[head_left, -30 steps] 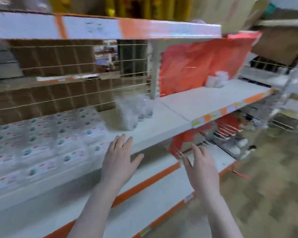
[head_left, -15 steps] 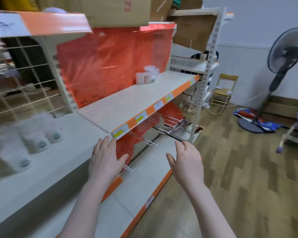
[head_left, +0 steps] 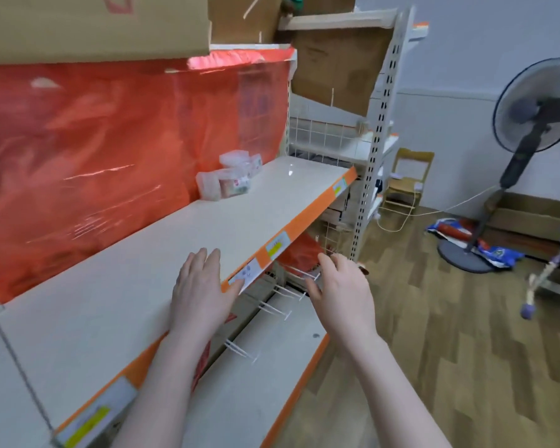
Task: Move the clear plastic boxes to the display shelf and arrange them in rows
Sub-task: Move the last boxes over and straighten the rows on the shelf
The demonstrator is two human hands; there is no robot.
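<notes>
A small pile of clear plastic boxes [head_left: 228, 179] sits far back on the white display shelf [head_left: 143, 273], against the red plastic sheet. My left hand [head_left: 201, 292] hovers over the shelf's front edge, fingers straight, holding nothing. My right hand [head_left: 340, 292] is held out in front of the shelf over the lower level, fingers relaxed and empty. Both hands are well short of the boxes.
Red plastic sheeting [head_left: 110, 156] backs the shelf and cardboard boxes [head_left: 94, 24] sit above it. White peg hooks [head_left: 272, 305] stick out below the shelf edge. A standing fan [head_left: 530, 124], a folding chair [head_left: 408, 179] and bags stand on the wooden floor at right.
The view has swung right along the shelving, past the labelled boxes and jars on the left section. Both empty hands have travelled with it, and the pile of clear boxes is closer.
</notes>
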